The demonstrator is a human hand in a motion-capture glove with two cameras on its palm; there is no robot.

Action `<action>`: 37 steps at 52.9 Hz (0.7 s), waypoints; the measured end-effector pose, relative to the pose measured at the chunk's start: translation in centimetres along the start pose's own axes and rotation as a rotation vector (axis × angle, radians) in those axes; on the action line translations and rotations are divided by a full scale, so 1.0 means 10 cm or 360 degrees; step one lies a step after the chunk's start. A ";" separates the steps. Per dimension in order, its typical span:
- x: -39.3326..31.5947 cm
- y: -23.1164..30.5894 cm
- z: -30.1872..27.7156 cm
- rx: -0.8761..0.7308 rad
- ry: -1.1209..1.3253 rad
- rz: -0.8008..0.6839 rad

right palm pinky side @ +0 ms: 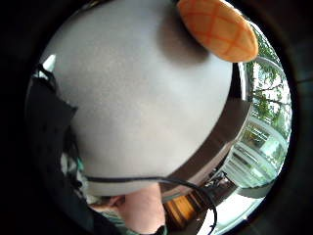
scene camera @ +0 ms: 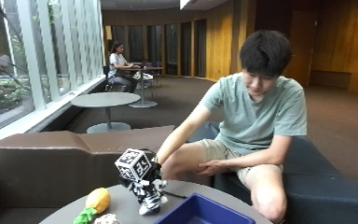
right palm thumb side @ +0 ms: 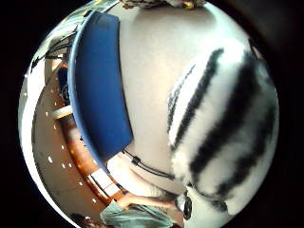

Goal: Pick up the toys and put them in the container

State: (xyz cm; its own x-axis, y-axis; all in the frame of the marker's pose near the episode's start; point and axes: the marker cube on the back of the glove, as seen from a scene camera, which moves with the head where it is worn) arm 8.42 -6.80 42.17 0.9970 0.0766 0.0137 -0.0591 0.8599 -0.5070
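Observation:
In the outside view my gloved right hand (scene camera: 152,175) grips a black-and-white striped zebra plush (scene camera: 149,195) from above. The plush hangs upright over the round grey table (scene camera: 124,205), its lower end close to the tabletop. The same zebra plush (right palm thumb side: 223,137) fills much of the thumb side palm view. The blue container (scene camera: 201,213) stands just right of the plush at the table's near edge, and its blue wall (right palm thumb side: 97,80) shows beside the grey table (right palm thumb side: 152,57). A yellow-orange pineapple toy (scene camera: 97,199) with green leaves lies on the table left of the hand, and this pineapple toy (right palm pinky side: 217,29) shows on the grey table (right palm pinky side: 146,98).
A small pale toy (scene camera: 107,219) lies at the table's front edge near the pineapple; a speckled toy (right palm thumb side: 156,4) shows at the rim of the thumb side view. A brown bench (scene camera: 55,163) stands behind the table. The person's bare left hand (scene camera: 211,166) rests on a thigh.

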 end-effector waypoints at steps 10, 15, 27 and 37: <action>-0.15 0.32 -0.90 -0.0009 0.0189 -0.0168; -0.28 0.59 -1.44 0.0077 0.0247 -0.0170; -0.98 1.03 -2.60 0.0352 0.0324 -0.0231; -1.83 1.17 -3.02 0.0549 0.0298 -0.0371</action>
State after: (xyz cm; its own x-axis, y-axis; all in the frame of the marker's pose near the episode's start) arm -8.97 -13.40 9.94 0.9757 -0.2043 -0.0788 0.1863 0.9636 -0.1916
